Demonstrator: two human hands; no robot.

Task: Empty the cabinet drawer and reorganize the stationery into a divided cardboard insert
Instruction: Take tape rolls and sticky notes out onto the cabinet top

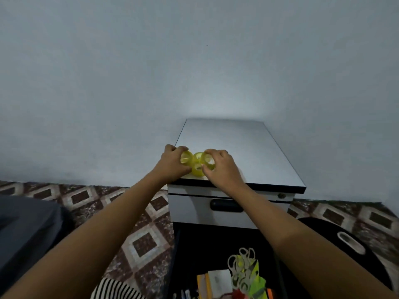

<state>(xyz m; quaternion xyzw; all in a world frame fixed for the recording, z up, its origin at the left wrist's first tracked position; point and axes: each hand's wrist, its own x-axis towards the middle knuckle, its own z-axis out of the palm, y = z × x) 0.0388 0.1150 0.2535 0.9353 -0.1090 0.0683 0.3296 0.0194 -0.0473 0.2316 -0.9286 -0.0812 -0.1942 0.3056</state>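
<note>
Left hand: the left hand [172,162] is on the near left corner of the cabinet top, its grip closed around one yellow tape roll [186,158].
Right hand: the right hand [222,167] sits just beside it, fingers curled over another tape roll [209,161], grip closed on it.
Tape rolls: four translucent yellow rolls cluster together, touching; two more [197,167] lie between the hands, one behind and one in front.
Cabinet top: a pale grey worktop [248,152] with a dark edge, standing against a plain wall.
Upper drawer: shut, with a dark recessed handle [226,205] and a small lock [281,195] to the right.
Lower drawer: pulled open [194,255], dark inside, still holding stationery.
Drawer contents: a bundle of scissors [244,268] with pale handles and green packaging, a yellow and white pad or box [213,281] to its left, and what may be pens at the bottom edge, too blurred to be sure.
Floor: patterned tiles [140,240] with diamond motifs.
Side objects: a dark round thing with a white handle loop [350,242] lies right of the drawer.
</note>
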